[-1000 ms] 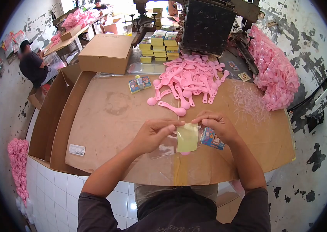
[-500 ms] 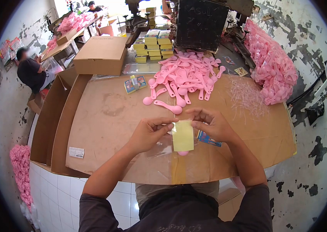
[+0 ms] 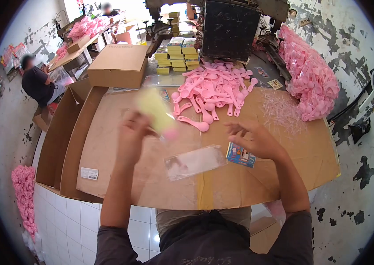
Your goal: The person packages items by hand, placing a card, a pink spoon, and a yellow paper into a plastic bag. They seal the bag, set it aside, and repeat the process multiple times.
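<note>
The left hand [image 3: 131, 132] grips a blurred yellow packet [image 3: 154, 108], whose long axis slants up and away from the fingers. The right hand [image 3: 255, 139] hovers empty, fingers spread, just over a picture card [image 3: 241, 155]. Clear bags [image 3: 194, 161] lie between both hands, nearer the right.

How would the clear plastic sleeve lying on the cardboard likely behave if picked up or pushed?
The clear plastic sleeve looks thin and wrinkled, so it is probably floppy and very light. It lies flat on the cardboard, so a push would likely slide or crumple it, not roll it.
</note>
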A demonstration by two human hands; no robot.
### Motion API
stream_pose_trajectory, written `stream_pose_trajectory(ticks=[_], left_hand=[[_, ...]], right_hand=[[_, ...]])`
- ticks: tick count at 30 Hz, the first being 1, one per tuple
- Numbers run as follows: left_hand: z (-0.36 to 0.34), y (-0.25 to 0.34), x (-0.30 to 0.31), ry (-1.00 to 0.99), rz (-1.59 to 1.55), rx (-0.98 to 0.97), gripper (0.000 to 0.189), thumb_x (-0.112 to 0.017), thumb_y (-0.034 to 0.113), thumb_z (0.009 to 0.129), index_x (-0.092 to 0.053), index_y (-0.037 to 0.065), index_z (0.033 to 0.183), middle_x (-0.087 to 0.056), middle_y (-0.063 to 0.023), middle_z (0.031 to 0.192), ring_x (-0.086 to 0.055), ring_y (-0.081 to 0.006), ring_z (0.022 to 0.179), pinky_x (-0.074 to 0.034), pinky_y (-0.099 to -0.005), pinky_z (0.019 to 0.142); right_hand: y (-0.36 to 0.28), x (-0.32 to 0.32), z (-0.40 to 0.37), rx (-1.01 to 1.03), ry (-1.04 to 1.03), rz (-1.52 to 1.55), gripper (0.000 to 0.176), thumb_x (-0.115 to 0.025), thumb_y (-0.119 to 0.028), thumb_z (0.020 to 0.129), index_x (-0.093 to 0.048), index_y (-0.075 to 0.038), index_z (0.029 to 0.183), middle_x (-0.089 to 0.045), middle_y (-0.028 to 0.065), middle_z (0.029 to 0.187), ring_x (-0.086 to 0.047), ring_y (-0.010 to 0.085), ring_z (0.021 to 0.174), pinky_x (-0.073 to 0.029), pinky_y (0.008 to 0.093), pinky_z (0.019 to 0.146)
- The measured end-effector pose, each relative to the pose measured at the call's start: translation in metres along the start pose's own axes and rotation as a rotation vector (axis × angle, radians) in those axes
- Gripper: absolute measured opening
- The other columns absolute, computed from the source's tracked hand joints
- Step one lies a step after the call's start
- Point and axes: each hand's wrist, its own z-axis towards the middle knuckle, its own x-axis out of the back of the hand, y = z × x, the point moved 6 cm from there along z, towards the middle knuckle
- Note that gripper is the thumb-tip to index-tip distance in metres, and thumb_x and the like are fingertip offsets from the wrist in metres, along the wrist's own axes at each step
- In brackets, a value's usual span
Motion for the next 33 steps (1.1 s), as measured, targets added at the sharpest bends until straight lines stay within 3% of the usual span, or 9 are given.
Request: stream_pose_trajectory(ticks=[2,3,6,11,16,20,23,29,33], left_hand=[[0.009,0.035,0.045,0.375,-0.178,-0.323,0.035,-0.054,0.028,0.108,-0.058,0.003,0.133,-0.068,-0.0084,0.123,-0.069,-0.0183,0.107,-0.059,-0.0329,0.089],[0.009,0.047,0.049,0.421,-0.251,-0.363,0.048,-0.048,0.036,0.111,-0.052,0.002,0.143,-0.064,-0.0115,0.135,-0.064,-0.0219,0.12,-0.053,-0.037,0.102],[0.014,0.03,0.049,0.366,-0.242,-0.243,0.057,-0.043,0.041,0.111,-0.044,0.001,0.152,-0.058,-0.0134,0.145,-0.061,-0.0238,0.126,-0.048,-0.0383,0.107],[0.0,-0.044,-0.028,-0.131,0.704,0.061,0.045,-0.079,0.033,0.092,-0.07,0.007,0.128,-0.071,-0.0041,0.101,-0.065,-0.0128,0.085,-0.054,-0.0315,0.076],[-0.035,-0.063,-0.095,-0.438,1.118,-0.414,0.037,-0.083,0.031,0.083,-0.072,0.006,0.108,-0.064,-0.0095,0.091,-0.063,-0.0256,0.083,-0.053,-0.0388,0.075],[-0.028,-0.083,-0.084,-0.457,0.895,-0.001,0.027,-0.082,0.019,0.085,-0.07,0.003,0.103,-0.063,-0.0095,0.09,-0.064,-0.0255,0.083,-0.053,-0.0387,0.076],[-0.028,-0.083,-0.08,-0.365,0.711,0.161,0.025,-0.083,0.016,0.085,-0.07,0.002,0.101,-0.063,-0.0061,0.088,-0.062,-0.0156,0.073,-0.051,-0.0318,0.068],[-0.029,-0.08,-0.078,-0.35,0.789,-0.042,0.028,-0.079,0.013,0.09,-0.072,0.001,0.114,-0.065,-0.0037,0.085,-0.058,-0.0106,0.069,-0.05,-0.0287,0.066],[-0.028,-0.075,-0.076,-0.326,0.701,0.084,0.02,-0.075,0.012,0.093,-0.072,0.001,0.109,-0.068,-0.0034,0.089,-0.057,-0.0092,0.069,-0.05,-0.0277,0.065]], right_hand=[[0.018,0.013,-0.01,-0.047,0.042,-0.133,0.041,-0.077,-0.019,0.091,-0.066,0.0,0.126,-0.071,0.0105,0.108,-0.068,0.0214,0.098,-0.054,0.0345,0.086],[0.026,0.018,-0.016,-0.073,0.063,-0.201,0.044,-0.078,-0.021,0.09,-0.066,-0.001,0.126,-0.071,0.0115,0.11,-0.068,0.0236,0.099,-0.054,0.036,0.087],[0.036,0.021,-0.032,-0.059,0.001,-0.297,0.043,-0.08,-0.023,0.088,-0.068,-0.001,0.122,-0.068,0.0126,0.109,-0.066,0.0266,0.1,-0.053,0.0387,0.087],[0.058,0.018,-0.044,-0.191,-0.174,-0.374,0.039,-0.086,-0.019,0.08,-0.072,-0.003,0.113,-0.065,0.0117,0.102,-0.064,0.0252,0.096,-0.053,0.0385,0.085],[0.082,0.015,-0.041,-0.203,-0.074,-0.197,0.039,-0.086,-0.011,0.078,-0.071,-0.004,0.113,-0.063,0.0111,0.101,-0.064,0.0268,0.094,-0.052,0.0381,0.085],[0.081,0.017,-0.042,-0.198,-0.003,-0.202,0.04,-0.085,-0.008,0.077,-0.071,-0.004,0.114,-0.063,0.0103,0.098,-0.064,0.0254,0.092,-0.053,0.0371,0.084],[0.08,0.018,-0.042,-0.175,0.016,-0.271,0.037,-0.085,-0.006,0.077,-0.071,-0.004,0.112,-0.063,0.0092,0.096,-0.063,0.0241,0.09,-0.052,0.0356,0.083],[0.083,0.021,-0.039,-0.234,0.013,-0.112,0.026,-0.082,-0.005,0.079,-0.072,-0.001,0.103,-0.063,0.0087,0.093,-0.063,0.0222,0.087,-0.052,0.0357,0.08],[0.057,0.025,-0.034,-0.126,0.048,-0.171,0.019,-0.077,-0.005,0.085,-0.072,-0.001,0.103,-0.064,0.009,0.093,-0.063,0.0203,0.086,-0.051,0.0371,0.079]])
